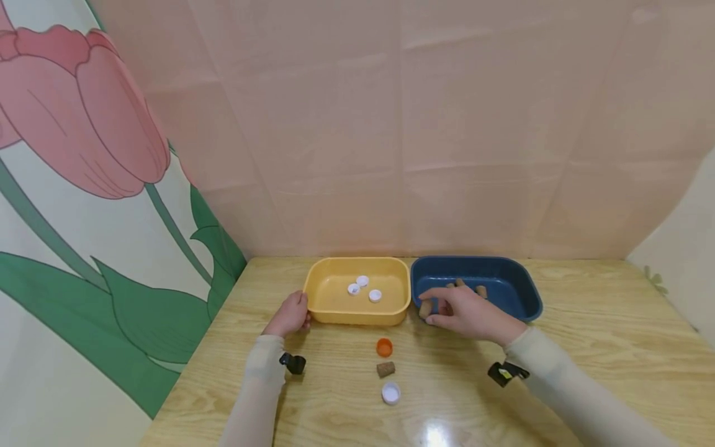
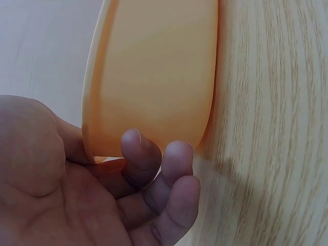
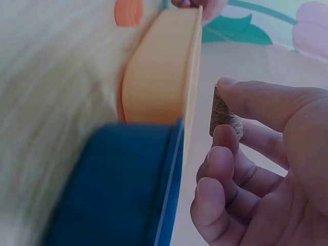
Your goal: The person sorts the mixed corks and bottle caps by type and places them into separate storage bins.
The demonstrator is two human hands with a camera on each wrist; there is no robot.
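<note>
A white cap [image 1: 391, 392], a loose cork [image 1: 385, 369] and an orange cap [image 1: 384, 347] are lying nearest. Farther out, the left hand [image 1: 290, 315] is gripping the yellow tray [image 1: 335, 310] at nine o'clock, while the right hand [image 1: 466, 312] is pinching a cork [image 1: 426, 308] at the blue tray's [image 1: 525, 298] seven o'clock rim.

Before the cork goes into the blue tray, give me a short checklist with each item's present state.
1. Cork pinched firmly by right hand: ok.
2. Left hand has its grip on the rim of the yellow tray: ok.
3. Blue tray holds corks already, with room: ok.
4. Right hand is over the blue tray's near left corner, not clearly over its inside: not ok.
5. Orange cap, loose cork and white cap lie apart from both hands: ok.
</note>
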